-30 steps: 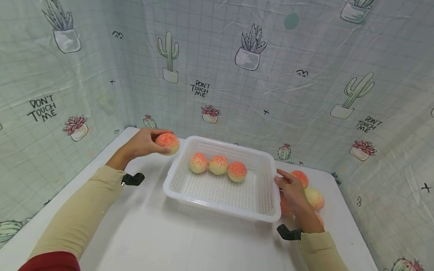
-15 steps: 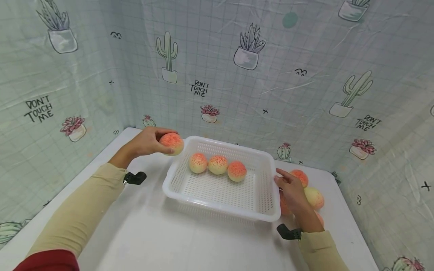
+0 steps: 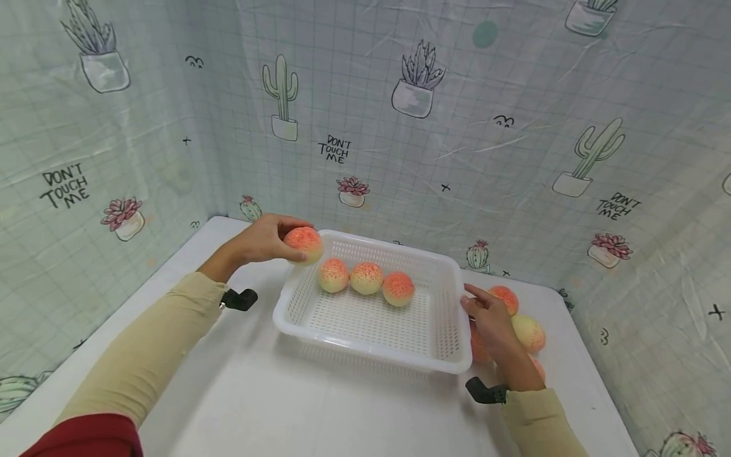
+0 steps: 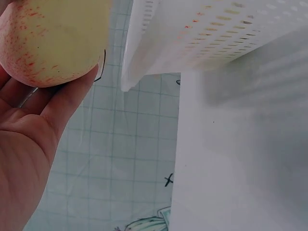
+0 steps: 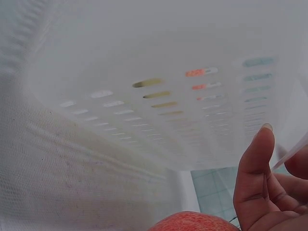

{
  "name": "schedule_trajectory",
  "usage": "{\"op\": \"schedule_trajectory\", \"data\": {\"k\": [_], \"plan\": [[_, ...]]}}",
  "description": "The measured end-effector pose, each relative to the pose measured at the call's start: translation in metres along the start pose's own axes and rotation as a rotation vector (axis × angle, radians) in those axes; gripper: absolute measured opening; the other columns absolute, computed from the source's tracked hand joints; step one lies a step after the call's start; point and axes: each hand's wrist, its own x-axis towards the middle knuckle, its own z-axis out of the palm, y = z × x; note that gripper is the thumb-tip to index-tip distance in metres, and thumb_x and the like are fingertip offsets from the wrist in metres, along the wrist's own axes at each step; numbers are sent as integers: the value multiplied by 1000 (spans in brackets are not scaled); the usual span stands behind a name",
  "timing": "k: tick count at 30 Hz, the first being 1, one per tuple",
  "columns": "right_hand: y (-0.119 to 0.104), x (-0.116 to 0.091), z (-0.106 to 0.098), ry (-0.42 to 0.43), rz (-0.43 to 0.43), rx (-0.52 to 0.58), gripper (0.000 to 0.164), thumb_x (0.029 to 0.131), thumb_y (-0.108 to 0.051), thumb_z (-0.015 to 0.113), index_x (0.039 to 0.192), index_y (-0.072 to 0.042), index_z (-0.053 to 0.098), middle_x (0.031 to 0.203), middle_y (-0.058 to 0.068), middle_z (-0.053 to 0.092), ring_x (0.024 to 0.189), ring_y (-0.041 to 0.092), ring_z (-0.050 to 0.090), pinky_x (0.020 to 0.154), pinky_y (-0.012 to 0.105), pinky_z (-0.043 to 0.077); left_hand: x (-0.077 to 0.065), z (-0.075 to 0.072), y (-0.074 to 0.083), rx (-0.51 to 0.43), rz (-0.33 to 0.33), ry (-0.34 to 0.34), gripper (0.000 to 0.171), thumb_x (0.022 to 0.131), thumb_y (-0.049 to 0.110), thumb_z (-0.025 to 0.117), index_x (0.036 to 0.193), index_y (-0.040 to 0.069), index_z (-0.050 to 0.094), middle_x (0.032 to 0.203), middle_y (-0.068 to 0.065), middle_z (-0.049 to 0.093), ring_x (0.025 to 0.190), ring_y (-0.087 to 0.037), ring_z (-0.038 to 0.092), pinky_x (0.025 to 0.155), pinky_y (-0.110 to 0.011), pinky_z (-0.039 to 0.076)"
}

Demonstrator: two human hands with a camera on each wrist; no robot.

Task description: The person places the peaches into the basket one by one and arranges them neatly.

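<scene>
In the head view my left hand (image 3: 258, 241) grips a peach (image 3: 304, 244), red-orange above and pale yellow below, over the left rim of a white plastic basket (image 3: 365, 348). Up close in the left wrist view, the fingers curl around the peach (image 4: 62, 43). Three more peaches (image 3: 367, 278) sit in a row inside the basket toward its back. At the right end, my right hand (image 3: 497, 325) pinches the basket rim. In the right wrist view that hand (image 5: 260, 192) has its thumb along the basket's perforated wall.
Several peaches (image 3: 529, 334) lie on the white table (image 3: 274, 393) right of the basket, partly hidden behind the right hand and wrist. A patterned curtain (image 3: 365, 114) surrounds the table at the back and sides.
My left hand has moved right with the peach, from beside the basket to over its left rim. The right hand has kept its grip on the basket.
</scene>
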Motion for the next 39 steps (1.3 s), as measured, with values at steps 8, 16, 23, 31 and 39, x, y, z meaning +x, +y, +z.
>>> {"op": "schedule_trajectory", "data": {"k": [8,16,23,31,39], "plan": [[1,0,-2,3,4,17,57,109,-35,54,163,-25,37,152,9,51,125,23,64,108,37,53,7,8,6,-20,24,-25,69,79,20,91,141,8,64,126,-14,72,105,-22,68,88,-27,59],[0,1,-2,-1,-9,10,58,109,-35,55,163,-25,37,150,9,52,126,24,64,108,39,53,9,15,12,-62,41,-64,69,78,17,90,141,6,63,128,-15,72,102,-22,68,86,-27,59],[-1,-1,-1,1,-1,-9,59,108,-38,55,163,-26,37,151,9,52,128,26,64,108,41,53,13,24,20,-96,35,-99,71,79,17,90,143,9,63,127,-14,73,103,-22,71,85,-31,61],[-1,-1,-2,14,7,-15,58,108,-37,56,162,-26,39,138,8,57,115,22,67,104,37,56,17,32,27,-116,51,-138,72,80,16,88,146,10,60,130,-14,72,106,-22,72,87,-33,62],[-1,0,-2,12,13,-2,58,107,-37,57,161,-26,40,139,8,58,114,21,68,103,37,57,24,41,37,-105,75,-166,74,80,17,88,148,10,59,131,-14,71,106,-23,71,87,-31,61]]}}
